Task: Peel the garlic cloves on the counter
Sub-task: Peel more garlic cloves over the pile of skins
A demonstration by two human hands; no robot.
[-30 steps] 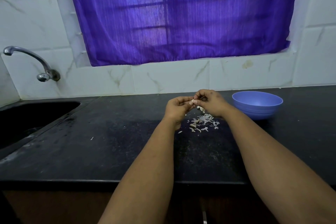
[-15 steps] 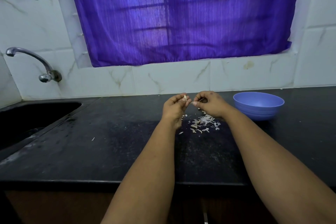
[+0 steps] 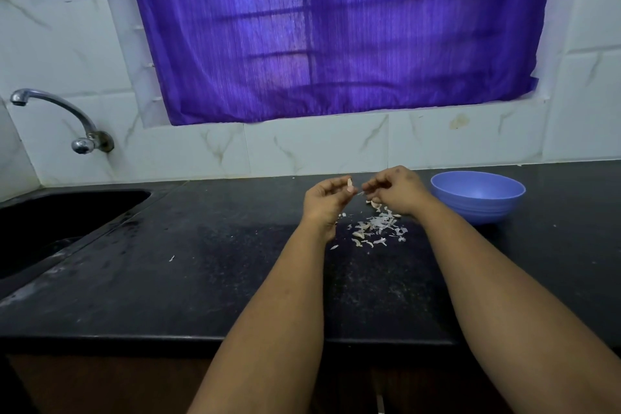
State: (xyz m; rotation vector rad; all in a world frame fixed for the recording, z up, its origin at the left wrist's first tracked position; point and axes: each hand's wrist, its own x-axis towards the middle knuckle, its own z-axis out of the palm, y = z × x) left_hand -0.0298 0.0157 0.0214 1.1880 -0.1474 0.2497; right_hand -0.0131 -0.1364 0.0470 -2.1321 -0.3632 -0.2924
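Note:
My left hand (image 3: 325, 200) pinches a small pale garlic clove (image 3: 349, 183) between thumb and fingertips, held up above the black counter (image 3: 208, 265). My right hand (image 3: 398, 190) is just to its right, its fingers curled and pinching a thin strip of skin (image 3: 361, 192); a narrow gap separates the two hands. Below them a scatter of white garlic peels (image 3: 374, 228) lies on the counter, and a few pale cloves (image 3: 375, 204) show under my right hand.
A blue plastic bowl (image 3: 479, 196) stands right of my right hand. A black sink (image 3: 50, 225) with a metal tap (image 3: 57, 118) above it is at the left. A white tiled wall and a purple curtain (image 3: 336, 33) rise behind the counter.
The hands, joined on the clove a second ago, have drawn apart. The left keeps the clove and the right has pulled a strip of skin off to the right.

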